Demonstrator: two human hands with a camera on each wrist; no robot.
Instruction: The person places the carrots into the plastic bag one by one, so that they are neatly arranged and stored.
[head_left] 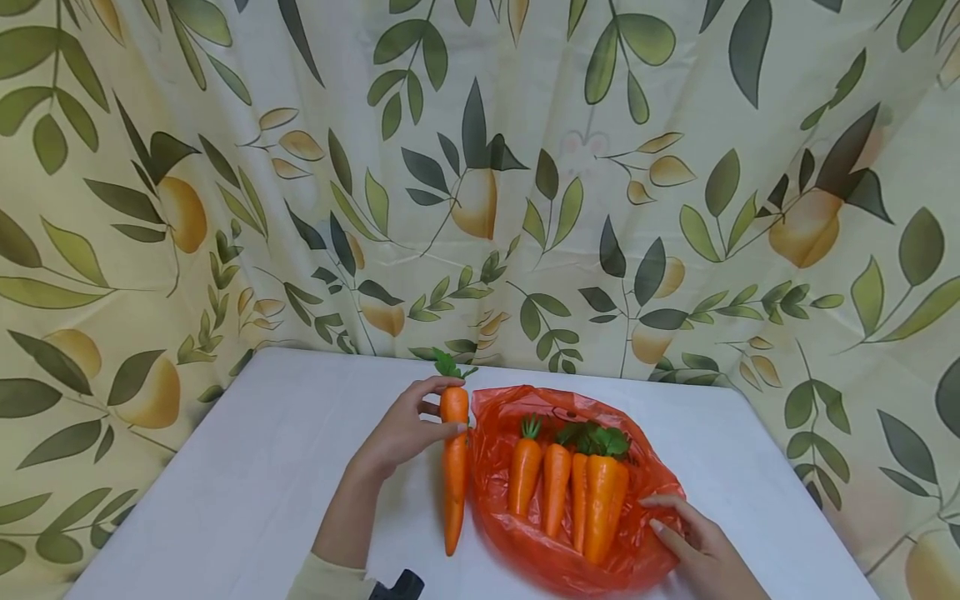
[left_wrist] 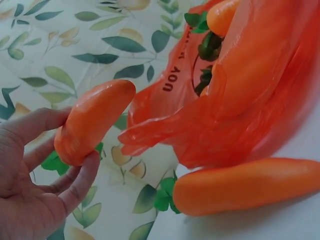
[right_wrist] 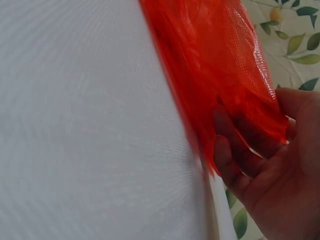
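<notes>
My left hand [head_left: 408, 427] grips a carrot [left_wrist: 92, 122] with a smooth orange body and green leaves, held above the table to the left of the bag. A second carrot [left_wrist: 245, 186] lies on the table beneath it, partly hidden by the held one in the head view. The red plastic bag [head_left: 495, 542] stands open, with several carrots [head_left: 555, 483] inside, their leafy tops toward the back. At the bag's right side, my right hand [head_left: 701, 542] holds the rim, the plastic [right_wrist: 205, 75] between thumb and fingers.
The white table [head_left: 262, 483] runs out to both sides of the bag. Behind it hangs a curtain [head_left: 480, 208] printed with leaves and fruit. A dark device [head_left: 401, 586] sits at my left wrist.
</notes>
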